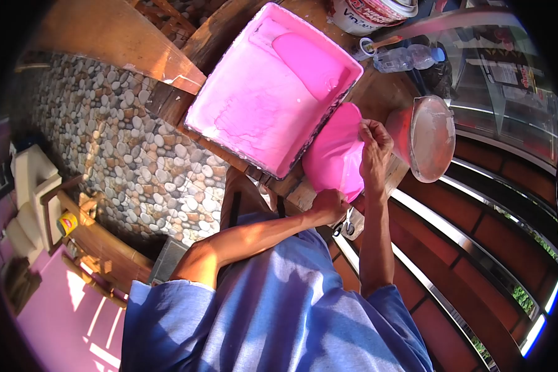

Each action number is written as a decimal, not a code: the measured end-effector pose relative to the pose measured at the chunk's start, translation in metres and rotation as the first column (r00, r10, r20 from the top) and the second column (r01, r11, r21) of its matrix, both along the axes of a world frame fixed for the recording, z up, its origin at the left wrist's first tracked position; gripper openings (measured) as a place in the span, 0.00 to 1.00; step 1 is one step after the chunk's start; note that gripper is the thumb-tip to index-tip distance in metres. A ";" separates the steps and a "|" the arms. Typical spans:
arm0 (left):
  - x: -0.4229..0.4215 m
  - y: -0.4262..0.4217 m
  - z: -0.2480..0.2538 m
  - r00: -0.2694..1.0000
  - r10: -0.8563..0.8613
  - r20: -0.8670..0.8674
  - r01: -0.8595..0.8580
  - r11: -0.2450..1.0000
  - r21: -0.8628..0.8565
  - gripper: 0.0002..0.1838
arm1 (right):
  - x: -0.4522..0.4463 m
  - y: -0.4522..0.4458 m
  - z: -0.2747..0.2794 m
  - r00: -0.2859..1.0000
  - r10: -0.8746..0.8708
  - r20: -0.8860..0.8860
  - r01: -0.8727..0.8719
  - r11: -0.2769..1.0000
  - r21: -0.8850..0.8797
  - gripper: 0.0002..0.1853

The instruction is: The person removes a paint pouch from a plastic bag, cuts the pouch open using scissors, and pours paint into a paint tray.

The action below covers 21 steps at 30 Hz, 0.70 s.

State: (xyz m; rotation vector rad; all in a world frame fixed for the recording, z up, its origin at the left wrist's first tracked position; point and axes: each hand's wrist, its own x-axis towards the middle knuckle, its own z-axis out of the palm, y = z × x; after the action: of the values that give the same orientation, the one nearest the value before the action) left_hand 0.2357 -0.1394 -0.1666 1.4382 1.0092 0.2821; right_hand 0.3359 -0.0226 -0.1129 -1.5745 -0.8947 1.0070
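Observation:
A soft, glossy pink plastic bag point(336, 152) bulges on the wooden table beside the paint tray; what is inside it cannot be made out. My left hand point(330, 206) is closed in a fist at its near end. Higher up, my right hand point(376, 142) pinches the bag's right edge between thumb and fingers. The large tray point(254, 111), coated in pink paint, has a wet pool at its far right. Just below my left hand, scissors point(347, 224) lie at the table's near corner.
To the right stands a paint-smeared bucket point(433, 139). A clear plastic bottle point(409, 57), a small cup point(366, 47) with a brush and a labelled paint tub point(372, 13) are at the back. A wooden board point(124, 43) juts in from the left above the pebbled floor point(142, 142).

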 end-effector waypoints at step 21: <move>-0.029 0.065 0.031 0.982 0.183 0.044 -0.172 0.777 0.605 0.23 | 0.012 -0.102 0.015 0.979 -0.183 -0.089 0.187 0.982 0.038 0.06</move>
State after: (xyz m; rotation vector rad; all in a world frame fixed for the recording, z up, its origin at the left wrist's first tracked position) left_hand 0.2067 -0.0740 -0.1356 1.9260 1.1262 0.7950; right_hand 0.3480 -0.1242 -0.0976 -1.5338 -0.6947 0.9071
